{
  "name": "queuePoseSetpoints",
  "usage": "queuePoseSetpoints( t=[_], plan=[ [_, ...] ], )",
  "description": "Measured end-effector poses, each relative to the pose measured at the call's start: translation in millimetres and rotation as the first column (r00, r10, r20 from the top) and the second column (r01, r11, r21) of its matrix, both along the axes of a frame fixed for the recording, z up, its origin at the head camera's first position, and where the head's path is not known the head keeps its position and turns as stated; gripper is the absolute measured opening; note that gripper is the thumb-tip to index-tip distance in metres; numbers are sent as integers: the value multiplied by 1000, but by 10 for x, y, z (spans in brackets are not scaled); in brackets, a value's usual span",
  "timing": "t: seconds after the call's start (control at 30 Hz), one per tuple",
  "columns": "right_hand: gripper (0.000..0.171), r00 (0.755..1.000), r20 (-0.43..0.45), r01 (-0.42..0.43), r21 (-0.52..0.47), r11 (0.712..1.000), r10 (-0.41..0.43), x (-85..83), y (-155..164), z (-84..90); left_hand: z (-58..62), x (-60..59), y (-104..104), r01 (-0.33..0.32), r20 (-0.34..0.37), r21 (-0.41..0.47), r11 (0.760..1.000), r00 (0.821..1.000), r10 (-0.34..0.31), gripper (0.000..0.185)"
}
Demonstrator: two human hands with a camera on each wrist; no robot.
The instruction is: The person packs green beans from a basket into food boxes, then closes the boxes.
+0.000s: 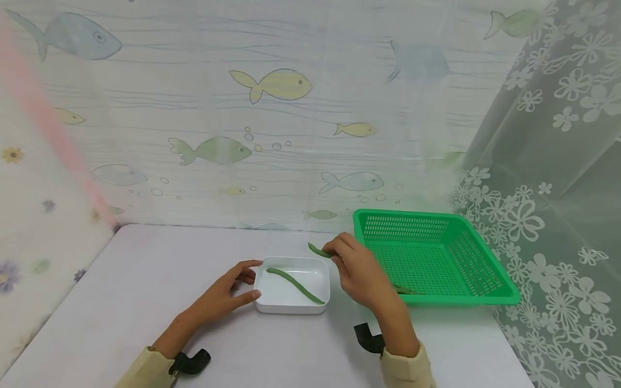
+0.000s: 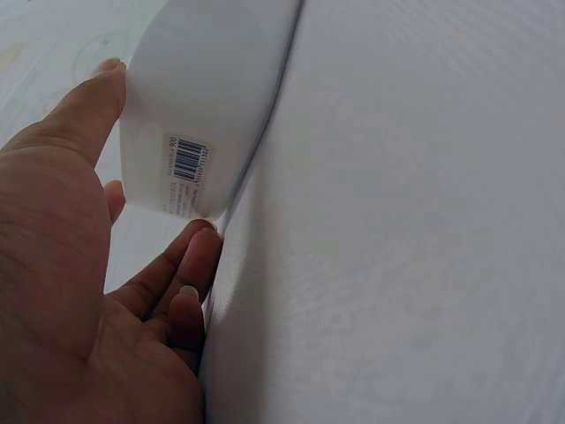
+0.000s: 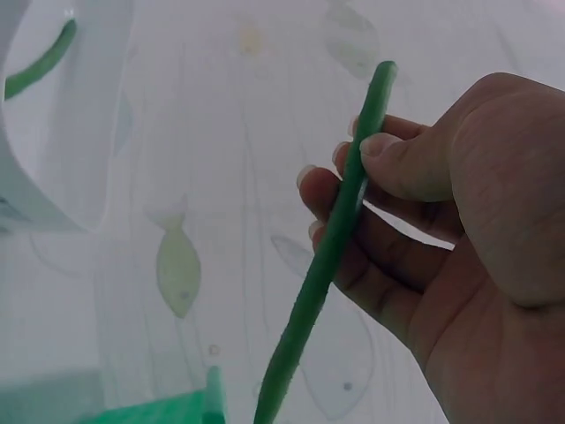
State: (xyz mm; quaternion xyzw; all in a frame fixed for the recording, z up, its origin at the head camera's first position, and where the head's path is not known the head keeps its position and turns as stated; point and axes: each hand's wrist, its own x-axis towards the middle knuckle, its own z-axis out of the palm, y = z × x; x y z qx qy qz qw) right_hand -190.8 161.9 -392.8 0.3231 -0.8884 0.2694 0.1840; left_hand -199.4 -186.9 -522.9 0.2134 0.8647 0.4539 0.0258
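A white rectangular dish (image 1: 291,309) stands on the table with one green bean (image 1: 296,283) lying slantwise in it. At the dish's left end is my left hand (image 1: 230,288), thumb and index finger spread to its two corners and the other fingers loosely bent. In the left wrist view the thumb touches the dish's side, which bears a barcode label (image 2: 187,163). My right hand (image 1: 356,272) pinches a second green bean (image 3: 322,261) between thumb and fingers, just beyond the dish's upper right corner. Part of that bean is hidden by the fingers in the head view.
A large green plastic basket (image 1: 466,299) stands right of my right hand, with some green beans (image 1: 401,290) near its front left corner, partly behind my wrist. A fish-patterned curtain (image 1: 281,161) hangs behind the table, a flowered sheer one (image 1: 548,258) at the right.
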Motion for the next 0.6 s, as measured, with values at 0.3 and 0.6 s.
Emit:
queuePoseSetpoints(
  t=[0.3, 0.6],
  plan=[
    [23, 997, -11, -80, 6, 997, 80, -35, -250, -100, 11, 1, 3, -7, -1, -14, 1000, 1000, 7, 68],
    [22, 996, 34, -84, 14, 996, 83, -79, -399, -231, 23, 3, 10, -11, 3, -21, 1000, 1000, 11, 69]
  ],
)
